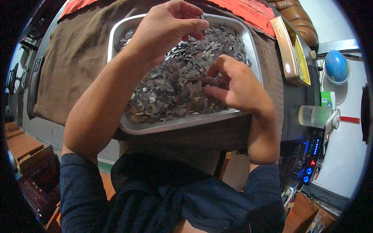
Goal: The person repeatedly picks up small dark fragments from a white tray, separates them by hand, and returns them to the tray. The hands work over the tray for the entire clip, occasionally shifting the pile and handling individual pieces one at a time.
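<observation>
A silver metal tray (pixel 182 123) holds a heap of small, flat, dark metal pieces (pixel 167 89), many of them thin strips. Above the tray's far side is my left hand (pixel 175 23), its thumb and fingers pinched together. A small dark metal piece (pixel 202 16) shows at those fingertips; its exact shape is hard to make out. My right hand (pixel 239 83) is low over the right part of the heap, thumb and fingers curved and apart. Its fingertips reach down to the pieces, and nothing is visibly held between them.
Brown cloth (pixel 74 73) covers the table under the tray, with orange-red cloth (pixel 248 13) at the far edge. To the right stand an open gold tin (pixel 285 50), a lidded clear jug (pixel 312 116) and a blue ball-shaped object (pixel 336 64) in a bowl. Blue lights glow on a black device (pixel 311 163).
</observation>
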Action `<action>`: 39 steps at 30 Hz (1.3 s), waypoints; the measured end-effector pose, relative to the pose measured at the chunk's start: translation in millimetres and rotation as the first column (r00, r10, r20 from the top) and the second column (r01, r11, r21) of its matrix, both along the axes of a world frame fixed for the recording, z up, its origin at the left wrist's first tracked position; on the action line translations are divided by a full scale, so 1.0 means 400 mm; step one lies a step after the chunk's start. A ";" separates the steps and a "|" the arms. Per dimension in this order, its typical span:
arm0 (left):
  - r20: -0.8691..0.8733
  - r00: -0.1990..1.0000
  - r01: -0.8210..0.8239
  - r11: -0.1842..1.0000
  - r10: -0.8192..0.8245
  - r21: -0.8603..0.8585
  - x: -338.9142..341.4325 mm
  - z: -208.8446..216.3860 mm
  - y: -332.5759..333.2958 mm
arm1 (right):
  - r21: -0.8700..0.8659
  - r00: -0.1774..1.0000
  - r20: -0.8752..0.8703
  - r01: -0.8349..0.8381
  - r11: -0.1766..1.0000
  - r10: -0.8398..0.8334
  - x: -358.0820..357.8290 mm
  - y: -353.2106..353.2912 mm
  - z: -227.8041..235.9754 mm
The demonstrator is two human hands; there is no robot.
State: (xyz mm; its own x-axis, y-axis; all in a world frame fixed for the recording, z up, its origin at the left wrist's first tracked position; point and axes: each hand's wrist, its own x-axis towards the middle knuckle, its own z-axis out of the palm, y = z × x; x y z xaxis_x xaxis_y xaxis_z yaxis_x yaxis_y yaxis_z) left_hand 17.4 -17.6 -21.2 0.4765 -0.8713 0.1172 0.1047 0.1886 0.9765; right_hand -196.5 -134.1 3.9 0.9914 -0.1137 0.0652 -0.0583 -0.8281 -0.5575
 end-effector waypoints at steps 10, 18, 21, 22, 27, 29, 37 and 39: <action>0.036 0.999 0.000 1.000 0.000 -0.018 -0.001 -0.003 -0.006 | -0.090 0.996 0.019 -0.080 0.993 0.082 0.011 0.035 -0.018; 0.050 0.999 0.007 1.000 -0.007 -0.003 -0.002 -0.003 -0.009 | -0.098 0.997 -0.057 -0.057 0.994 0.051 0.011 0.044 -0.023; 0.045 0.999 0.009 1.000 -0.009 -0.003 -0.003 -0.003 -0.010 | -0.074 0.998 -0.045 -0.040 0.996 0.037 0.012 0.049 -0.027; 0.042 0.999 0.012 1.000 -0.011 -0.005 -0.003 -0.003 -0.009 | -0.066 0.998 -0.049 -0.029 0.997 0.026 0.012 0.051 -0.028; 0.033 0.999 0.016 1.000 -0.015 -0.021 -0.006 -0.004 -0.009 | -0.068 1.000 -0.017 -0.007 0.998 0.006 0.013 0.057 -0.036; 0.034 0.999 0.013 1.000 -0.012 -0.020 -0.007 -0.005 -0.009 | -0.085 1.000 -0.014 -0.006 0.996 0.004 0.016 0.060 -0.040; -0.002 0.999 0.038 0.999 -0.038 -0.033 -0.005 -0.009 -0.015 | -0.089 0.999 -0.035 0.019 0.996 -0.022 0.023 0.079 -0.044; -0.002 0.999 0.043 0.998 -0.043 -0.035 -0.005 -0.010 -0.015 | -0.104 0.998 -0.036 0.053 0.993 -0.057 0.025 0.086 -0.041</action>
